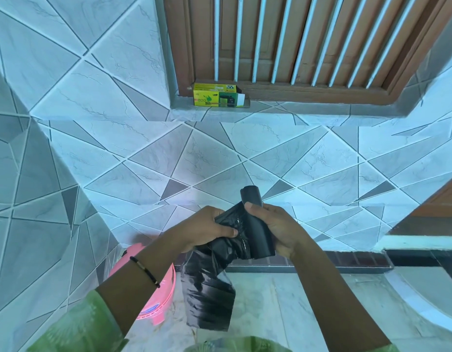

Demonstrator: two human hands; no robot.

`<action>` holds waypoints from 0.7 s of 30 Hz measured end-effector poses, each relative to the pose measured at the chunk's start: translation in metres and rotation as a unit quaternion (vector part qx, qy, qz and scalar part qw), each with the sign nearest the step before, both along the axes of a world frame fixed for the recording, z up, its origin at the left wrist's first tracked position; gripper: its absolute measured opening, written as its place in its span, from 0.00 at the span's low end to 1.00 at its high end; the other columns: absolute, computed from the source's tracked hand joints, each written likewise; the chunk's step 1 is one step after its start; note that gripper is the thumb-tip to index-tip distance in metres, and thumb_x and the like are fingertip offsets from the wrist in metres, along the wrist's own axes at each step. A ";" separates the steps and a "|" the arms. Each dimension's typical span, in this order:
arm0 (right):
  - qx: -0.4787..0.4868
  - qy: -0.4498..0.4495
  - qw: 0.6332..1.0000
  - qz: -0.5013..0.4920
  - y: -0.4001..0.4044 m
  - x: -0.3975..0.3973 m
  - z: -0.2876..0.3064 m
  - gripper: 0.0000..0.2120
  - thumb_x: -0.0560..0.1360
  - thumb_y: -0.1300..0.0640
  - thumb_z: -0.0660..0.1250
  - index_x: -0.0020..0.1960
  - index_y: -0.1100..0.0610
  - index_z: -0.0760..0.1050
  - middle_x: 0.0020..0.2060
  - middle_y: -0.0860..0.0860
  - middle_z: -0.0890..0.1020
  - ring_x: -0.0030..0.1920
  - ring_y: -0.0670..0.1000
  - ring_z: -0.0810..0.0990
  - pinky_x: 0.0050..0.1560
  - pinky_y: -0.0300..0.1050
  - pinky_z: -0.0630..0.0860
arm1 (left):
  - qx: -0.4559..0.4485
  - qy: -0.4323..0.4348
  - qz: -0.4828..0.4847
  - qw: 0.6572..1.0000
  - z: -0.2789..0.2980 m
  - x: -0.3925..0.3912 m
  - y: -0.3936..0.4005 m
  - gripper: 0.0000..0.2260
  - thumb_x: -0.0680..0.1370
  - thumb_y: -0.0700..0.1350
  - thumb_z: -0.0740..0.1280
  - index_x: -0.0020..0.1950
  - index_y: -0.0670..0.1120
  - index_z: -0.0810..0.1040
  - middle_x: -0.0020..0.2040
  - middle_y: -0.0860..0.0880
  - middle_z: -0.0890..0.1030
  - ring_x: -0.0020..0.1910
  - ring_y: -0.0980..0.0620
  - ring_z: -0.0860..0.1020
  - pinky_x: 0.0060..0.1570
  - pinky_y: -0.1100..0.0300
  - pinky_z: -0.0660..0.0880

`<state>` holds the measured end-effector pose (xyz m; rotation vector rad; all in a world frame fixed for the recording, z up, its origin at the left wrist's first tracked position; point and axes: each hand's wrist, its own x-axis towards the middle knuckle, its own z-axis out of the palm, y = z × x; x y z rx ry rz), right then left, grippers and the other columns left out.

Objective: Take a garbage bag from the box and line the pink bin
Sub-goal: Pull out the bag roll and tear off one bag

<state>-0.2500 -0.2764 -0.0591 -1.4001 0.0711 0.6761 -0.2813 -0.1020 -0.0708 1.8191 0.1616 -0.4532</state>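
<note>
Two hands | left hand (207, 229), right hand (275, 227) grip bag roll (255, 224)

Single head-worn wide-angle view, looking forward and down, close over both hands at 6 o'clock, facing a tiled wall (219, 153), window sill (308, 107) farther off at 12 o'clock, floor (308, 301) along the bottom edge

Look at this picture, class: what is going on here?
A person is separating a black garbage bag from a roll. The right hand grips the roll, while the left hand pinches the loose bag hanging below. The green-and-yellow box sits open on the window ledge above. The pink bin stands on the floor beneath the left arm, not yet lined.
</note>
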 end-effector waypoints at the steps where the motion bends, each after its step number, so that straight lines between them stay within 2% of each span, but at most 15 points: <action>1: 0.002 0.001 1.000 -0.004 0.001 -0.001 0.000 0.16 0.72 0.52 0.71 0.52 0.64 0.77 0.40 0.60 0.83 0.35 0.55 0.82 0.33 0.44 0.79 | -0.009 0.002 0.001 1.000 0.000 0.000 0.000 0.07 0.72 0.39 0.71 0.48 0.39 0.80 0.46 0.39 0.84 0.43 0.44 0.81 0.53 0.48 0.79; 3: 0.000 -0.003 1.000 -0.010 0.004 -0.002 0.000 0.19 0.72 0.51 0.70 0.54 0.66 0.77 0.41 0.61 0.82 0.35 0.56 0.82 0.33 0.45 0.79 | -0.034 0.000 -0.001 0.999 0.000 -0.001 0.001 0.02 0.73 0.38 0.70 0.45 0.43 0.80 0.43 0.42 0.84 0.41 0.45 0.81 0.52 0.49 0.78; 6: -0.014 -0.017 1.000 -0.016 0.009 -0.004 -0.002 0.23 0.73 0.49 0.69 0.56 0.68 0.75 0.41 0.62 0.82 0.33 0.56 0.82 0.32 0.45 0.79 | -0.066 -0.010 -0.004 0.998 0.000 -0.001 0.000 0.04 0.73 0.36 0.69 0.42 0.45 0.80 0.41 0.44 0.83 0.38 0.47 0.80 0.48 0.54 0.79; 12: -0.017 -0.017 1.000 -0.001 0.014 -0.005 -0.005 0.16 0.73 0.50 0.69 0.49 0.64 0.77 0.36 0.59 0.83 0.30 0.54 0.81 0.31 0.44 0.78 | -0.103 -0.011 -0.011 0.995 -0.005 -0.002 0.002 0.04 0.67 0.39 0.70 0.41 0.44 0.80 0.39 0.44 0.83 0.36 0.48 0.80 0.42 0.58 0.79; 15: -0.017 -0.011 1.000 0.021 0.013 -0.005 -0.005 0.16 0.74 0.51 0.68 0.50 0.65 0.78 0.35 0.59 0.83 0.30 0.54 0.81 0.32 0.44 0.78 | -0.114 -0.007 -0.026 0.993 -0.008 -0.003 0.005 0.07 0.66 0.40 0.70 0.43 0.43 0.81 0.41 0.44 0.84 0.39 0.47 0.80 0.45 0.57 0.79; 18: 0.001 -0.010 0.999 0.052 0.011 -0.003 -0.005 0.15 0.76 0.52 0.66 0.51 0.65 0.78 0.36 0.59 0.82 0.32 0.54 0.81 0.34 0.44 0.80 | -0.129 -0.004 -0.048 0.991 -0.008 -0.004 0.008 0.13 0.67 0.40 0.71 0.50 0.38 0.80 0.46 0.41 0.83 0.45 0.44 0.80 0.54 0.52 0.77; 21: 0.045 0.019 0.995 0.085 0.008 -0.001 -0.005 0.14 0.77 0.52 0.63 0.48 0.63 0.79 0.37 0.58 0.84 0.34 0.53 0.82 0.37 0.43 0.81 | -0.170 -0.002 -0.062 0.984 -0.011 -0.005 0.009 0.12 0.67 0.40 0.72 0.50 0.40 0.80 0.47 0.42 0.82 0.48 0.44 0.79 0.55 0.53 0.77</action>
